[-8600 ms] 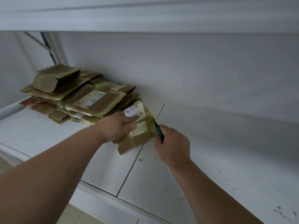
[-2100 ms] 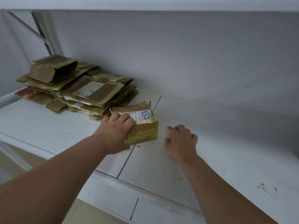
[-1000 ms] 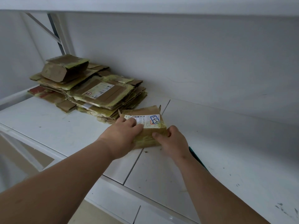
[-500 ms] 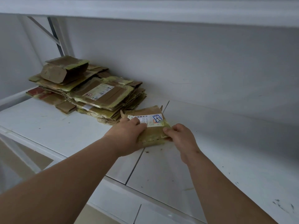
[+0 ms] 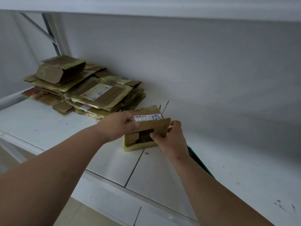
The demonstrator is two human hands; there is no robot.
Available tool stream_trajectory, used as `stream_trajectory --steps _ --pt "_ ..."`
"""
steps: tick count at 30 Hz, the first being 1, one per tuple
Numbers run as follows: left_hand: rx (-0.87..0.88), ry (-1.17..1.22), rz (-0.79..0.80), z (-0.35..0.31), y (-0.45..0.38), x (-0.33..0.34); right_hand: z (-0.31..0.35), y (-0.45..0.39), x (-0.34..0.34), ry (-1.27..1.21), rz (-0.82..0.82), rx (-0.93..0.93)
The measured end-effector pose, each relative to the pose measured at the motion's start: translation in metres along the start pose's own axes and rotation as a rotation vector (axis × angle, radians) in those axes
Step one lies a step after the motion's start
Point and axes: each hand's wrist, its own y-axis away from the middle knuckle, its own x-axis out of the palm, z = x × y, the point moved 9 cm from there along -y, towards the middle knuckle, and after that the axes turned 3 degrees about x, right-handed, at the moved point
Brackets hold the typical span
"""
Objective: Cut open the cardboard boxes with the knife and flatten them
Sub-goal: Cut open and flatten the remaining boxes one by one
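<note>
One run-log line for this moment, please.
step: opening flap | left hand: holds small box | right hand: pinches flap | knife: on shelf | flattened stack: behind-left

White shelf (image 5: pixel 40 126) of jointed panels, scuffed with dark marks (densest at right). Plain grey-white wall (image 5: pixel 195 62) behind; diagonal metal brace (image 5: pixel 40 30) at upper left. Beige floor (image 5: pixel 78 214) below.

One box (image 5: pixel 143 128), one knife (image 5: pixel 199 162), one flattened stack (image 5: pixel 84 92), two hands.

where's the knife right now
In the head view the teal knife lies on the white shelf, right of the small box, mostly hidden behind the right forearm. Neither hand holds it.
</note>
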Motion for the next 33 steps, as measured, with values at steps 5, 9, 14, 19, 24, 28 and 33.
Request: stream_trajectory --steps 5,9,14,19,24,28,33 --pt "0.000 -0.041 -0.033 0.004 0.002 -0.003 0.018 -0.003 0.004 0.172 -0.108 -0.073" --pt "-0.003 -0.042 -0.049 0.007 0.001 -0.003 0.020 -0.002 0.003 0.214 -0.087 -0.155" --pt "0.019 -0.008 -0.121 0.001 -0.004 0.000 -0.002 -0.001 -0.016 -0.104 -0.005 -0.084" --pt "-0.044 0.026 -0.381 0.000 -0.001 -0.007 0.000 -0.002 -0.022 -0.197 0.022 -0.096" --pt "-0.249 0.250 -0.602 0.020 0.011 -0.007 0.003 -0.010 -0.021 -0.298 0.026 -0.084" --pt "-0.186 0.005 -0.492 0.012 0.006 0.007 -0.005 -0.015 -0.025 -0.426 -0.011 0.003" --pt "-0.085 -0.146 -0.442 0.002 0.001 0.008 -0.011 -0.013 -0.021 -0.463 0.035 0.033"
